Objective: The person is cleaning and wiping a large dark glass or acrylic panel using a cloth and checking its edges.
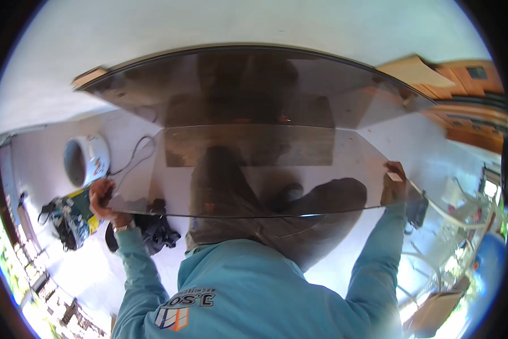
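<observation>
At the far left, a patterned bag sits near a round white container whose mouth I see turned leftward. Just beside them, the person's left hand has its fingers clamped on a large, dark, see-through panel, close to its near left corner. A looped cable curls nearby, and some black fabric lies on the pale floor by the left forearm.

In the middle, the panel is spread in front of the person, its near edge above their lap; brown trousers show through it. Over on the right, the right hand has its fingers clamped near the opposite corner, beside a small white square. Further right are wooden furniture and a white chair.
</observation>
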`<state>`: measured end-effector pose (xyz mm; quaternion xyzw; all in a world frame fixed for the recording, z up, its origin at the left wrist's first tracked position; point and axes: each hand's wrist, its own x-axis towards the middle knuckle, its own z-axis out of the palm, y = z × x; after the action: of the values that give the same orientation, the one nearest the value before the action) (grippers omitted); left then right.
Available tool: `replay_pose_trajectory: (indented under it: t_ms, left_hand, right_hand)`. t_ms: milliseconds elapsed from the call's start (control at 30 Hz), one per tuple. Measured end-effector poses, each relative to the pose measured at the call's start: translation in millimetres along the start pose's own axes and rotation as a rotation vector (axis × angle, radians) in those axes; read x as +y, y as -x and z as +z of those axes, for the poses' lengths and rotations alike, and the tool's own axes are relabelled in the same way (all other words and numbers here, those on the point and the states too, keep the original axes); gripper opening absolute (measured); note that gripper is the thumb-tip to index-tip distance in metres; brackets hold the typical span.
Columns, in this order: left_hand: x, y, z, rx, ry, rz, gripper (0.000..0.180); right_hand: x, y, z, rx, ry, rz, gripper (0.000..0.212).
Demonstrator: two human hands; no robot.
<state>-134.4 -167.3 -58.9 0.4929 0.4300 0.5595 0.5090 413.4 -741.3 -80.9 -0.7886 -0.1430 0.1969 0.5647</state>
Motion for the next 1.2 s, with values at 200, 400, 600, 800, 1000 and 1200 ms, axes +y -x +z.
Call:
replay_pose_trajectory:
  t_ms: [200, 400, 600, 800, 1000, 1200]
  left_hand:
    - [19, 6, 31, -0.093, 0.206, -0.015, 0.018]
    - [37, 7, 27, -0.115, 0.222, -0.024, 0.017]
    - [40, -1, 10, -0.119, 0.265, -0.043, 0.017]
    - [43, -20, 1, -0.105, 0.238, -0.086, 0.016]
    - [49, -34, -16, -0.127, 0.222, -0.108, 0.018]
    - [44, -31, -12, -0.058, 0.144, -0.110, 0.020]
  right_hand:
    - [20, 2, -16, 0.065, 0.248, 0.005, 0.023]
    - [47, 14, -27, 0.145, 0.162, -0.080, 0.016]
    - [43, 32, -22, 0.204, -0.050, 0.006, 0.016]
    - [33, 44, -22, 0.183, -0.261, 0.142, 0.012]
    - [-7, 41, 21, 0.121, -0.127, 0.173, 0.007]
    - [-1, 44, -13, 0.121, -0.036, 0.502, 0.014]
